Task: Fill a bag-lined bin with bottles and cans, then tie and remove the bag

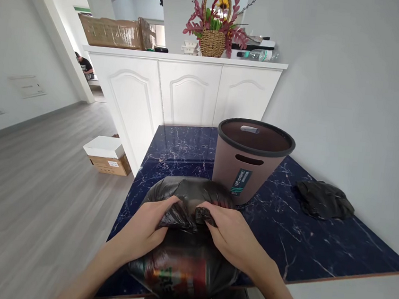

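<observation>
Both hands are on the black plastic bag, right at its gathered neck! The left hand (147,222) pinches a bunched flap of film between thumb and fingers, and the right hand (228,228) grips a tighter, crumpled twist just across from it. And look at this black plastic bag (190,253): stuffed full, rounded and bulging, its thin film glossy and creased, stretched sheer enough below the hands that a red package with green and gold markings shows through, a little blurred. Reddish patches peek through near the upper right too. It sits at the near edge of the dark-blue, white-veined tabletop (303,248), right in front of the person, just before the brownish-pink garbage bin (227,157) with its dark rim. Over to the right, a crumpled black bag (324,200) lies flat, well apart.
</observation>
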A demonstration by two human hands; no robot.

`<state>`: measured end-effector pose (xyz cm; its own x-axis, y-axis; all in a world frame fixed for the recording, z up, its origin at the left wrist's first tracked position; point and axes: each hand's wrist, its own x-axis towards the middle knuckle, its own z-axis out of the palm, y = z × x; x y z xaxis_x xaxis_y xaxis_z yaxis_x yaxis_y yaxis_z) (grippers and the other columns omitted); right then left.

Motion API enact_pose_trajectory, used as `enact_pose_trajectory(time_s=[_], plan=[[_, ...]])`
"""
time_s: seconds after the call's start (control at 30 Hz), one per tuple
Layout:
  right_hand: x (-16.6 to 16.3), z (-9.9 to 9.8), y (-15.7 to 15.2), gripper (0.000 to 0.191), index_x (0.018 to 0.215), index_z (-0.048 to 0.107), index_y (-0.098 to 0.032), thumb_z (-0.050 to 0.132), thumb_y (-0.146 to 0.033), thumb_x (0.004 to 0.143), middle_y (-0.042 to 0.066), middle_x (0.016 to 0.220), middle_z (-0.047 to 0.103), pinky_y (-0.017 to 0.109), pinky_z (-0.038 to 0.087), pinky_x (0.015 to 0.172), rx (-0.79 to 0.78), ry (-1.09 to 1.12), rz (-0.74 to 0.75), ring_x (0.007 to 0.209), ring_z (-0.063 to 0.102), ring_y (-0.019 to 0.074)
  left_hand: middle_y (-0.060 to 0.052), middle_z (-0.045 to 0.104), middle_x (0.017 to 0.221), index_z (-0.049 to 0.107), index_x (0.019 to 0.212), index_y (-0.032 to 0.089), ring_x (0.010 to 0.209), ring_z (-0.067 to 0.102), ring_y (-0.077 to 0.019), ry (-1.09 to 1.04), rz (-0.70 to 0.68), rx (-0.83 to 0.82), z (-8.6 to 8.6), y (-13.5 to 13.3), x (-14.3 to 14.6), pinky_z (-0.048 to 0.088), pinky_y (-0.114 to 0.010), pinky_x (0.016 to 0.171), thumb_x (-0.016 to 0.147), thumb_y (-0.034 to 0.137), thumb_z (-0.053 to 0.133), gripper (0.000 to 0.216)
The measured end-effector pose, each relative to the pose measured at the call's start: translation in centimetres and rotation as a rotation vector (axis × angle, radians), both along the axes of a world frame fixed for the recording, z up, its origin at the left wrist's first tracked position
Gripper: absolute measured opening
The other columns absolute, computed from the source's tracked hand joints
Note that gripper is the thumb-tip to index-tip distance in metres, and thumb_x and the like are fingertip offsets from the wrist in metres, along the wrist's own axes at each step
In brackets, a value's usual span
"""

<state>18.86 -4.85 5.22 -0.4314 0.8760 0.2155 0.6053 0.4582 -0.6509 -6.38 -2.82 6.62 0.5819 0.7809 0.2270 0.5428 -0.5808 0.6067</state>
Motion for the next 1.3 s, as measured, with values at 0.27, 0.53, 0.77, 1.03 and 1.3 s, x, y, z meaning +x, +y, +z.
enact_pose_trajectory(time_s=[0.27,0.53,0.77,1.03,1.3], plan=[[-0.5,-1.1,0.5,0.029,0.121,0.068,-0.020,0.046,-0.010,0.105,0.006,0.108,0.077,0.032,0.037,0.070,0.000,-0.256,-0.049,0.093,0.072,0.0248,-0.012,0.080,0.122,0.067,0.136,0.017,0.113,0.077,-0.0324,0.236,0.080,0.042,-1.4,0.7,0.3,0.061,-0.043,0.097,0.080,0.007,0.047,0.060],[-1.0,-1.5,0.6,0.035,0.128,0.067,-0.019,0.047,-0.007,0.103,0.006,0.112,0.077,0.032,0.034,0.067,-0.005,-0.377,-0.073,0.094,0.073,0.0236,-0.014,0.078,0.133,0.063,0.146,0.017,0.116,0.077,-0.0349,0.334,0.120,0.127,-4.7,1.9,0.0,0.062,-0.047,0.098,0.083,0.010,0.054,0.064],[-1.3,-1.2,0.7,0.032,0.124,0.067,-0.020,0.050,-0.006,0.100,0.005,0.110,0.075,0.033,0.034,0.068,-0.008,-0.431,-0.077,0.093,0.072,0.0231,-0.014,0.075,0.141,0.061,0.149,0.016,0.123,0.075,-0.0359,0.381,0.096,0.146,-5.3,2.1,0.3,0.060,-0.048,0.100,0.084,0.010,0.054,0.066],[-1.4,-1.7,0.3,0.030,0.125,0.066,-0.020,0.048,-0.011,0.103,0.011,0.124,0.067,0.032,0.034,0.062,0.102,-0.291,-0.100,0.082,0.066,0.0206,-0.007,0.072,0.094,0.068,0.099,0.018,0.088,0.068,-0.0227,-0.095,0.094,-0.048,-1.9,1.1,1.3,0.056,-0.035,0.085,0.100,0.020,0.040,0.028],[-2.1,1.3,0.5,0.029,0.087,0.047,-0.026,0.034,-0.027,0.112,0.001,0.081,0.056,0.031,0.038,0.062,0.035,0.348,-0.070,0.068,0.051,0.0185,0.002,0.057,0.078,0.056,0.090,0.021,0.068,0.053,-0.0141,-0.468,0.168,-0.111,2.3,0.1,2.2,0.047,-0.026,0.065,0.090,0.029,0.062,0.009]])
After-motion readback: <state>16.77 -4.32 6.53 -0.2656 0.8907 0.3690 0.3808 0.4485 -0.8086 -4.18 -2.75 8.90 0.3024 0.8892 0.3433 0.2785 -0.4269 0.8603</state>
